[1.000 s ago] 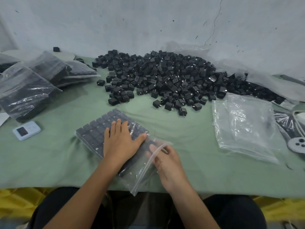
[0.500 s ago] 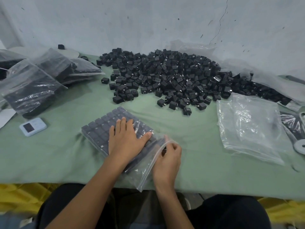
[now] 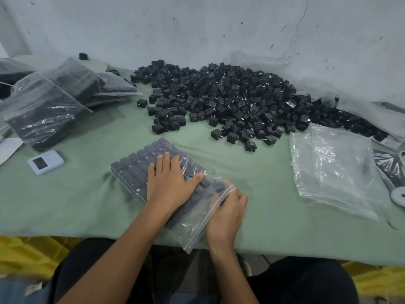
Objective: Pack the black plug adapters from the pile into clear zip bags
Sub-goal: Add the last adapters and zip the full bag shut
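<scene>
Currently at sealing: the clear plastic zip bag (image 3: 192, 229), filled with rows of black cube-shaped plug adapters (image 3: 135, 170), lies on the green cloth table (image 3: 65, 205) near its front edge, in front of the loose pile (image 3: 230, 102). Advise pressing the air out, then running the zip strip end to end. The left hand (image 3: 168, 183) lies flat with fingers straight, pressing the rows. The right hand (image 3: 228, 212) has its fingers curled and appears to pinch the bag's mouth.

No text, label, brand or number can be read; the small white device (image 3: 46, 161) at nine o'clock on the table (image 3: 65, 205) shows a dark screen and faint marks, too blurred; any marks on the plug adapters (image 3: 219, 102) are too small.
</scene>
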`<state>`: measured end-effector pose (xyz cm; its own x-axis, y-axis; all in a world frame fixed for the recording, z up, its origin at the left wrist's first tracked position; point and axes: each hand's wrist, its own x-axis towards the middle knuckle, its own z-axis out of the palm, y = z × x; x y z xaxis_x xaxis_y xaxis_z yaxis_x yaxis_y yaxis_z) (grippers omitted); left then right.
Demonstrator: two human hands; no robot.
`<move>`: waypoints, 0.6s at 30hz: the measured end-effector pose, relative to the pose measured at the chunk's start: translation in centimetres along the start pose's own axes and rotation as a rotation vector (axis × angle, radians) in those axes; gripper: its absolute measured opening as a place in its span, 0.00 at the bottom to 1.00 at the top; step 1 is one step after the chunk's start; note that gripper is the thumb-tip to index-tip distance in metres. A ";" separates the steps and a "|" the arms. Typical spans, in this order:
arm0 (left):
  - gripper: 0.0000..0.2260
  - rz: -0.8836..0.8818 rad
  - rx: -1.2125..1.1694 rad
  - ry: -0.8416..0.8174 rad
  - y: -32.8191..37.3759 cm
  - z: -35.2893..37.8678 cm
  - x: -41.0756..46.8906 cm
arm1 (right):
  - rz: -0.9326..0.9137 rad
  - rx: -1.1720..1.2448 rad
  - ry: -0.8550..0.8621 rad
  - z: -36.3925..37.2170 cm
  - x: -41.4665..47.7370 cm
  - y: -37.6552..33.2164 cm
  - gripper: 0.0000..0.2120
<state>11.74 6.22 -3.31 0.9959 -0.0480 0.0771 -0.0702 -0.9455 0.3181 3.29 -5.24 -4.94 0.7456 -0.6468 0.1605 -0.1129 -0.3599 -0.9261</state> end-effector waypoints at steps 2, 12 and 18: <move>0.47 0.001 -0.004 -0.002 0.0 0.0 0.0 | -0.024 -0.041 0.021 0.1 0.1 0.1 0.07; 0.47 0.007 -0.005 -0.011 0.0 0.0 -0.1 | -0.098 -0.095 -0.006 0.6 0.2 -0.2 0.02; 0.48 0.002 -0.021 -0.009 0.0 0.2 -0.1 | -0.043 -0.194 -0.132 0.2 -0.1 -0.2 0.06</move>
<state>11.69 6.16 -3.48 0.9962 -0.0525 0.0694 -0.0730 -0.9384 0.3377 3.37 -4.99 -4.82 0.8306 -0.5388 0.1408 -0.1932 -0.5159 -0.8346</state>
